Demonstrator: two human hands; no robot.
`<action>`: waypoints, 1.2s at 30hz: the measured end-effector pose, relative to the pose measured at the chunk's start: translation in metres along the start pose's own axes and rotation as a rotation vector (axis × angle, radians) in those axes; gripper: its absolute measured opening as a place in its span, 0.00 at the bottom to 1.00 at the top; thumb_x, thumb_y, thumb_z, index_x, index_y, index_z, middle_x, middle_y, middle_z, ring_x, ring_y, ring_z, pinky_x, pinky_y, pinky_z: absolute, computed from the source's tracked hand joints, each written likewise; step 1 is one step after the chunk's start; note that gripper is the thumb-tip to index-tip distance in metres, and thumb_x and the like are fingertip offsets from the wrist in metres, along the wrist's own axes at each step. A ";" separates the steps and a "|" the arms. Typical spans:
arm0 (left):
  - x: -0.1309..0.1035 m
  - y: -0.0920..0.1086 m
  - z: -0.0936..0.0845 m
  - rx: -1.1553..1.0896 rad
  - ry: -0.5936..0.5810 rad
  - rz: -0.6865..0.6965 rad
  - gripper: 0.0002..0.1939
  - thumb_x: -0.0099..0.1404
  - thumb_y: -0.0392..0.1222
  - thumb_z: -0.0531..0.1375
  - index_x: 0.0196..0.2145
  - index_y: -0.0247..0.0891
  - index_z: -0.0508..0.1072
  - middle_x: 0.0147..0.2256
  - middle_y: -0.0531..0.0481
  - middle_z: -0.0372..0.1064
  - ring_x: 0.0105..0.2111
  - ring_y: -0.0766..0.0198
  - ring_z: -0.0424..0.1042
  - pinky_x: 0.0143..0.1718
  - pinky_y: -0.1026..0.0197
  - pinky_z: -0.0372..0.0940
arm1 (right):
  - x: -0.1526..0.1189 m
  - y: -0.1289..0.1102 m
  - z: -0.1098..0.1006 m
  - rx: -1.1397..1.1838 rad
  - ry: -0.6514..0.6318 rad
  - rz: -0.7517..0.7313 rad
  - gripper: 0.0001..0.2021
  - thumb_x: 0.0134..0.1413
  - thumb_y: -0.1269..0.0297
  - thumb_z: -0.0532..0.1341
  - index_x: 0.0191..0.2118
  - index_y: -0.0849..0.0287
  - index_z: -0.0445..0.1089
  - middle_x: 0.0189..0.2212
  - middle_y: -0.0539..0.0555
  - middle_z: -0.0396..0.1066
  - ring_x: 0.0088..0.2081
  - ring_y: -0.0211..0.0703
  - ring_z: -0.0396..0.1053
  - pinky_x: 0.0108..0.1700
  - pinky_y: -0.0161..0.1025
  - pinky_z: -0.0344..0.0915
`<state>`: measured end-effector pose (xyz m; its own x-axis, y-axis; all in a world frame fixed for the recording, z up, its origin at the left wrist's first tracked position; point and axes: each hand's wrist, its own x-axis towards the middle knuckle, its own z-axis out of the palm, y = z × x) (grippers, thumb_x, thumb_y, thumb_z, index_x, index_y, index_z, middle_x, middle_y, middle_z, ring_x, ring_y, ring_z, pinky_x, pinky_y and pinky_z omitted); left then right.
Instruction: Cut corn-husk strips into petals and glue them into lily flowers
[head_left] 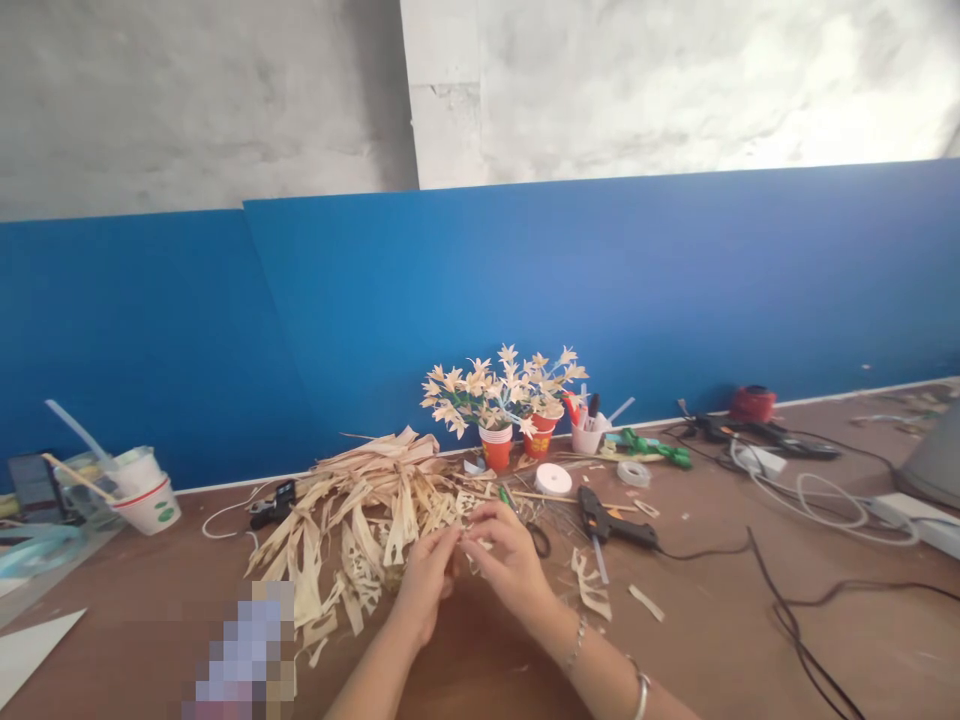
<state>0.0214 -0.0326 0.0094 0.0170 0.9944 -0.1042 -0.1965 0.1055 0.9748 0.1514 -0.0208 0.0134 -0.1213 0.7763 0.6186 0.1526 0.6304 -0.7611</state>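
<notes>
My left hand point(430, 578) and my right hand point(511, 562) meet above the near middle of the table. The fingertips of both are pinched together around something small and pale that I cannot make out. Just beyond and to the left spreads a pile of dried, straw-coloured husks point(367, 500), many with cut-out holes. Scissors point(538, 540) lie partly hidden behind my right hand. To the right of that hand are a black glue gun point(615, 522) and loose husk scraps point(591, 588).
Pale flowers point(480, 385) stand in red paper cups point(496, 450) by the blue partition point(600, 270). A white tape roll point(553, 480) and a clear tape roll point(634, 473) lie nearby. Cables point(795, 610) cross the right side; a white cup point(152, 507) stands left.
</notes>
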 end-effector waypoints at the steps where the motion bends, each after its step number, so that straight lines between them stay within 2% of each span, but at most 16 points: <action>1: 0.001 0.000 -0.002 -0.034 -0.007 -0.017 0.22 0.48 0.59 0.63 0.27 0.35 0.70 0.15 0.63 0.51 0.13 0.78 0.39 0.16 0.69 0.33 | -0.002 -0.001 0.000 -0.046 -0.053 -0.052 0.05 0.52 0.65 0.60 0.28 0.56 0.72 0.38 0.56 0.68 0.43 0.46 0.65 0.47 0.42 0.61; 4: 0.001 0.002 -0.008 -0.068 -0.072 -0.073 0.20 0.45 0.54 0.66 0.25 0.35 0.68 0.15 0.64 0.49 0.13 0.80 0.38 0.16 0.69 0.32 | -0.004 -0.007 -0.004 -0.158 -0.198 -0.180 0.06 0.55 0.69 0.56 0.33 0.55 0.70 0.46 0.57 0.67 0.47 0.46 0.63 0.52 0.45 0.57; 6: 0.002 0.002 -0.011 -0.033 -0.150 -0.120 0.19 0.44 0.53 0.67 0.23 0.35 0.67 0.14 0.63 0.50 0.13 0.80 0.40 0.16 0.69 0.32 | -0.003 -0.012 -0.008 -0.194 -0.290 -0.212 0.06 0.56 0.71 0.54 0.35 0.56 0.68 0.49 0.57 0.67 0.49 0.46 0.63 0.53 0.45 0.56; 9: 0.003 0.001 -0.013 0.073 -0.227 -0.126 0.18 0.45 0.51 0.66 0.22 0.34 0.67 0.14 0.60 0.56 0.12 0.79 0.45 0.16 0.68 0.32 | -0.002 -0.014 -0.011 -0.216 -0.385 -0.179 0.07 0.57 0.72 0.52 0.36 0.57 0.65 0.45 0.58 0.69 0.45 0.45 0.65 0.48 0.42 0.59; 12: 0.006 0.000 -0.014 0.173 -0.169 -0.057 0.15 0.48 0.49 0.63 0.21 0.35 0.66 0.15 0.56 0.62 0.12 0.77 0.49 0.15 0.68 0.36 | -0.003 -0.009 -0.009 -0.272 -0.362 -0.085 0.06 0.57 0.71 0.51 0.35 0.58 0.64 0.33 0.55 0.70 0.35 0.42 0.65 0.38 0.38 0.60; 14: 0.007 0.000 -0.015 0.257 -0.096 0.009 0.12 0.49 0.47 0.62 0.20 0.36 0.66 0.15 0.57 0.61 0.12 0.75 0.51 0.15 0.68 0.41 | -0.003 -0.003 -0.007 -0.285 -0.312 -0.008 0.06 0.56 0.70 0.51 0.32 0.59 0.65 0.27 0.52 0.68 0.29 0.40 0.63 0.33 0.35 0.58; 16: 0.007 0.002 -0.014 0.351 -0.025 0.132 0.10 0.50 0.45 0.61 0.20 0.37 0.67 0.15 0.57 0.60 0.14 0.72 0.55 0.17 0.68 0.48 | -0.002 0.002 -0.003 -0.226 -0.254 0.098 0.06 0.55 0.67 0.53 0.29 0.59 0.65 0.24 0.50 0.66 0.26 0.39 0.61 0.30 0.35 0.57; 20: 0.003 0.006 -0.011 0.521 0.084 0.462 0.06 0.53 0.40 0.59 0.21 0.38 0.71 0.20 0.52 0.65 0.22 0.65 0.63 0.26 0.64 0.58 | 0.003 0.009 0.002 0.155 -0.170 0.461 0.12 0.47 0.56 0.62 0.23 0.59 0.64 0.18 0.48 0.64 0.22 0.37 0.62 0.26 0.34 0.58; 22: 0.000 0.007 -0.011 0.567 0.095 0.595 0.06 0.54 0.39 0.58 0.22 0.39 0.72 0.24 0.50 0.68 0.26 0.62 0.67 0.30 0.62 0.61 | 0.005 0.011 0.001 0.393 -0.208 0.622 0.16 0.41 0.52 0.66 0.24 0.60 0.64 0.17 0.48 0.66 0.20 0.35 0.62 0.24 0.33 0.58; 25: -0.005 0.008 -0.014 0.602 0.089 0.730 0.06 0.56 0.37 0.58 0.25 0.40 0.74 0.35 0.44 0.72 0.37 0.56 0.70 0.38 0.58 0.63 | 0.007 0.010 -0.005 0.625 -0.307 0.735 0.17 0.38 0.53 0.68 0.26 0.63 0.67 0.21 0.50 0.70 0.20 0.32 0.64 0.22 0.29 0.56; 28: -0.009 0.010 -0.016 0.634 0.021 0.767 0.07 0.58 0.35 0.57 0.29 0.41 0.75 0.45 0.41 0.71 0.46 0.53 0.68 0.40 0.57 0.64 | 0.006 0.009 -0.012 0.737 -0.394 0.816 0.15 0.39 0.58 0.70 0.26 0.64 0.69 0.20 0.49 0.70 0.19 0.29 0.63 0.20 0.26 0.53; 31: -0.013 0.012 -0.016 0.647 -0.047 0.769 0.08 0.59 0.34 0.56 0.30 0.41 0.75 0.47 0.40 0.70 0.50 0.52 0.67 0.41 0.58 0.65 | 0.006 0.011 -0.017 0.771 -0.456 0.865 0.13 0.39 0.61 0.70 0.25 0.64 0.69 0.17 0.47 0.68 0.17 0.27 0.61 0.19 0.25 0.52; 33: -0.015 0.013 -0.014 0.646 -0.058 0.764 0.07 0.59 0.34 0.56 0.30 0.41 0.75 0.45 0.42 0.72 0.46 0.54 0.69 0.41 0.58 0.65 | 0.007 0.013 -0.020 0.753 -0.488 0.867 0.12 0.40 0.61 0.69 0.25 0.64 0.69 0.17 0.47 0.68 0.17 0.27 0.61 0.19 0.25 0.51; 36: -0.014 0.013 -0.011 0.652 -0.082 0.758 0.07 0.60 0.34 0.56 0.29 0.41 0.74 0.34 0.46 0.75 0.36 0.59 0.73 0.38 0.60 0.65 | 0.008 0.015 -0.023 0.684 -0.519 0.840 0.13 0.40 0.59 0.69 0.25 0.65 0.69 0.17 0.48 0.68 0.17 0.28 0.61 0.19 0.25 0.52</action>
<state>0.0076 -0.0456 0.0217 0.1826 0.7944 0.5793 0.3917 -0.5992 0.6983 0.1747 -0.0049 0.0118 -0.6378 0.7548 -0.1530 -0.1599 -0.3242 -0.9324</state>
